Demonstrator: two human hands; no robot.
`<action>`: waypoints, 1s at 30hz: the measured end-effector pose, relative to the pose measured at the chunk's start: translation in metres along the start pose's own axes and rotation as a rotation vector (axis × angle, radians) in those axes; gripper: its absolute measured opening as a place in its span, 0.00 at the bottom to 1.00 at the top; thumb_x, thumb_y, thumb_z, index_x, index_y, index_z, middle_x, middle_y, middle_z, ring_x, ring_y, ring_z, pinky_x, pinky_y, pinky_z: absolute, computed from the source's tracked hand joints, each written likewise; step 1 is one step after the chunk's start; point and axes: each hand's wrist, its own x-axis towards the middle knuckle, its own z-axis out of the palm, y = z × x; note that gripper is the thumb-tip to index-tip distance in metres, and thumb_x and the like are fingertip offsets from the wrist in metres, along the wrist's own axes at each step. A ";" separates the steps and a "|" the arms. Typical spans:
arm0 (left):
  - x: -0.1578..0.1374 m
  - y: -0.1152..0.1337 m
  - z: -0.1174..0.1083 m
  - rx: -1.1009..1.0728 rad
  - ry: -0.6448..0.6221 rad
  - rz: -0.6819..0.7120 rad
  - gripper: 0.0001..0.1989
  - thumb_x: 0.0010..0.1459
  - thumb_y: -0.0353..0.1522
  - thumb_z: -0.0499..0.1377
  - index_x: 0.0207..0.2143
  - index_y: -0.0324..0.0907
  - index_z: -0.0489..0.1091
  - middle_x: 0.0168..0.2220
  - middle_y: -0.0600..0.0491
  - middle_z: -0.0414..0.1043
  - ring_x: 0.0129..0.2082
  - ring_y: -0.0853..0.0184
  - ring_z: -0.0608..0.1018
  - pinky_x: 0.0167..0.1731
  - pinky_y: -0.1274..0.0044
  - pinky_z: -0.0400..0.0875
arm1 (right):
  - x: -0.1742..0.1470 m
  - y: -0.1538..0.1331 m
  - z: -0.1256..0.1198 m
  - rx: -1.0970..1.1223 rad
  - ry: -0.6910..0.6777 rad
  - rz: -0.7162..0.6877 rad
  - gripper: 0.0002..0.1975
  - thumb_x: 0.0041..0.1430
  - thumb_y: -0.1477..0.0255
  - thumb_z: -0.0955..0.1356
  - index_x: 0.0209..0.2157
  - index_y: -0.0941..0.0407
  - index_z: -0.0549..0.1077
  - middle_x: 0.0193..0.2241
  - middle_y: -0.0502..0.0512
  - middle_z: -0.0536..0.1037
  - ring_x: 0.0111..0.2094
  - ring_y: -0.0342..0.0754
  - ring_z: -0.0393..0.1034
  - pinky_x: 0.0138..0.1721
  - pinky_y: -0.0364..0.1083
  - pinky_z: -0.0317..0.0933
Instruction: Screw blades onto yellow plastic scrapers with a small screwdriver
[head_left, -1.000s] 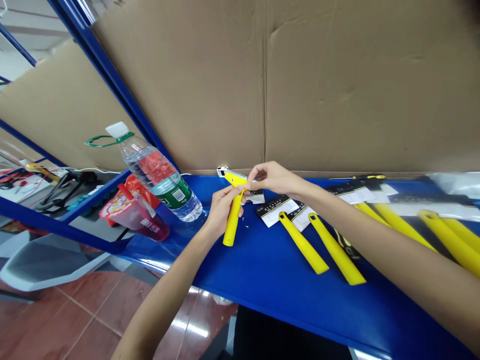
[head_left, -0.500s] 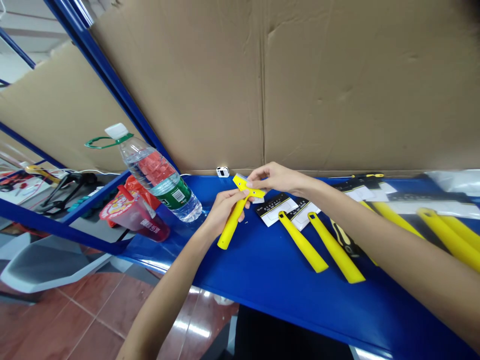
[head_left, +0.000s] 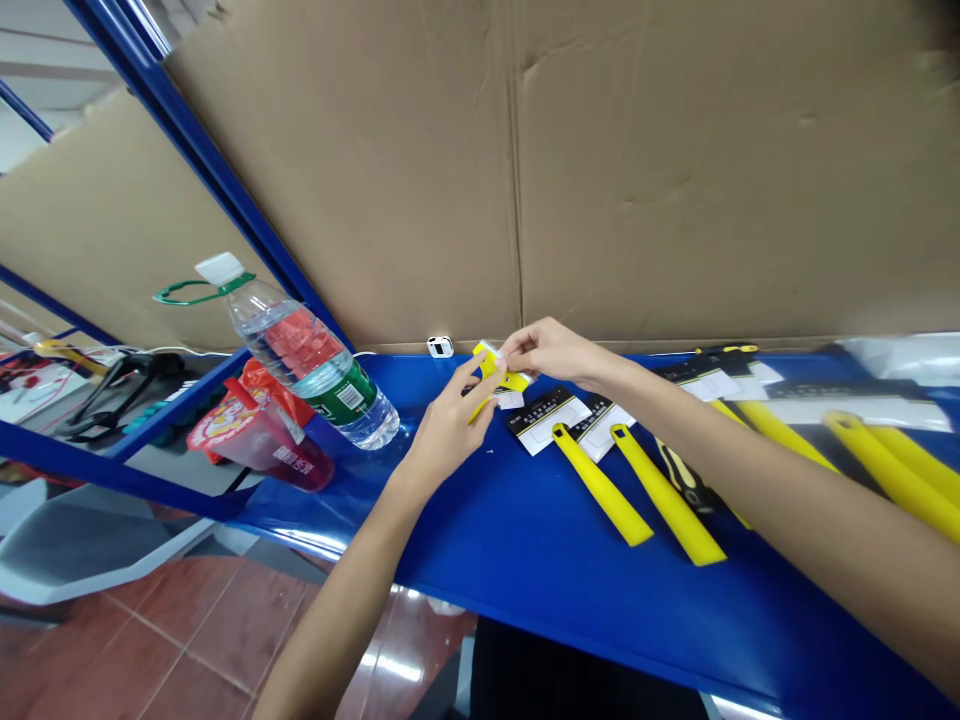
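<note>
Head view, hands [head_left: 445,425] [head_left: 553,350] partly hiding yellow tool [head_left: 517,382], bottle [head_left: 311,358], cards [head_left: 547,418] nearby

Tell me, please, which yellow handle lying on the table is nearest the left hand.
The leftmost yellow handle lying on the table; others lie farther right of the left hand.

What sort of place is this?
Perhaps a workshop or small factory: a glossy, flat blue work table, a yellow, wide-headed tool held above it, and long, tapered, plastic-looking yellow handles lying by rectangular black-and-white printed cards.
</note>
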 end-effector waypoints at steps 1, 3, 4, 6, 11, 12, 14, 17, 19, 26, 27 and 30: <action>-0.001 -0.001 0.000 0.021 -0.016 0.007 0.20 0.69 0.32 0.63 0.61 0.52 0.80 0.70 0.42 0.70 0.60 0.51 0.80 0.62 0.57 0.76 | -0.001 -0.001 0.000 0.004 0.001 0.008 0.01 0.56 0.75 0.75 0.31 0.58 0.83 0.26 0.52 0.77 0.28 0.44 0.65 0.31 0.46 0.62; -0.002 -0.002 -0.001 0.042 -0.036 0.015 0.17 0.70 0.32 0.62 0.59 0.52 0.82 0.68 0.42 0.73 0.60 0.50 0.79 0.62 0.55 0.76 | -0.002 -0.002 -0.001 0.029 0.000 0.028 0.02 0.57 0.74 0.75 0.30 0.57 0.82 0.26 0.52 0.76 0.29 0.44 0.65 0.32 0.46 0.63; -0.002 -0.001 -0.002 0.040 -0.042 0.014 0.16 0.70 0.33 0.63 0.57 0.52 0.82 0.68 0.41 0.74 0.59 0.50 0.79 0.61 0.55 0.77 | -0.002 -0.003 -0.002 0.048 -0.005 0.042 0.03 0.58 0.73 0.76 0.30 0.57 0.82 0.26 0.52 0.76 0.29 0.44 0.65 0.32 0.46 0.64; -0.002 0.000 -0.003 0.010 -0.044 0.001 0.14 0.68 0.33 0.65 0.54 0.52 0.83 0.67 0.41 0.75 0.57 0.51 0.79 0.57 0.56 0.79 | -0.003 -0.004 -0.003 0.080 -0.024 0.069 0.05 0.59 0.71 0.77 0.30 0.56 0.81 0.26 0.51 0.75 0.28 0.44 0.65 0.32 0.46 0.65; 0.001 0.006 -0.002 -0.248 0.094 -0.153 0.15 0.61 0.33 0.71 0.51 0.50 0.86 0.63 0.40 0.78 0.48 0.55 0.81 0.44 0.65 0.82 | -0.001 -0.003 -0.001 0.165 -0.002 0.097 0.12 0.74 0.64 0.70 0.38 0.56 0.78 0.33 0.56 0.81 0.30 0.46 0.74 0.35 0.47 0.70; 0.002 0.007 -0.003 -0.334 0.149 -0.218 0.15 0.60 0.34 0.72 0.50 0.48 0.86 0.60 0.40 0.81 0.43 0.57 0.82 0.38 0.68 0.82 | 0.000 -0.002 0.000 0.168 0.010 0.091 0.12 0.77 0.64 0.67 0.41 0.56 0.77 0.36 0.58 0.83 0.32 0.47 0.77 0.36 0.47 0.71; 0.005 0.012 -0.009 -0.525 0.215 -0.344 0.16 0.58 0.36 0.73 0.49 0.46 0.86 0.51 0.42 0.83 0.33 0.63 0.80 0.25 0.74 0.76 | 0.000 0.001 0.002 0.086 -0.001 0.038 0.10 0.78 0.66 0.65 0.43 0.56 0.75 0.39 0.60 0.85 0.36 0.48 0.80 0.38 0.47 0.72; 0.010 0.018 -0.025 -0.828 0.230 -0.402 0.18 0.57 0.38 0.74 0.49 0.47 0.84 0.44 0.46 0.80 0.33 0.66 0.79 0.16 0.82 0.65 | -0.003 0.003 0.007 -0.209 -0.162 -0.152 0.04 0.70 0.71 0.71 0.41 0.57 0.77 0.39 0.58 0.85 0.38 0.49 0.79 0.42 0.47 0.70; 0.011 0.020 -0.033 -0.981 0.237 -0.395 0.20 0.55 0.38 0.74 0.50 0.50 0.82 0.46 0.47 0.78 0.39 0.66 0.79 0.14 0.86 0.60 | -0.007 0.004 0.013 -0.375 -0.314 -0.247 0.05 0.65 0.70 0.74 0.39 0.57 0.80 0.39 0.56 0.86 0.40 0.49 0.79 0.43 0.46 0.68; 0.010 0.009 -0.032 -1.070 0.251 -0.430 0.23 0.55 0.40 0.73 0.53 0.57 0.77 0.54 0.47 0.73 0.43 0.67 0.77 0.12 0.90 0.50 | -0.014 0.011 0.041 -0.629 -0.679 -0.240 0.08 0.59 0.71 0.79 0.41 0.55 0.84 0.37 0.52 0.85 0.36 0.48 0.77 0.38 0.44 0.64; 0.010 0.007 -0.032 -1.068 0.248 -0.437 0.23 0.55 0.40 0.73 0.54 0.57 0.76 0.54 0.47 0.73 0.44 0.67 0.77 0.12 0.90 0.50 | -0.014 0.012 0.044 -0.649 -0.684 -0.219 0.07 0.59 0.74 0.78 0.40 0.55 0.83 0.37 0.52 0.85 0.35 0.47 0.76 0.37 0.44 0.63; 0.010 0.006 -0.030 -1.064 0.239 -0.453 0.24 0.54 0.40 0.73 0.54 0.57 0.76 0.54 0.46 0.72 0.44 0.66 0.77 0.12 0.90 0.49 | -0.015 0.011 0.049 -0.699 -0.669 -0.200 0.05 0.61 0.79 0.75 0.38 0.56 0.83 0.36 0.52 0.85 0.34 0.47 0.75 0.36 0.44 0.61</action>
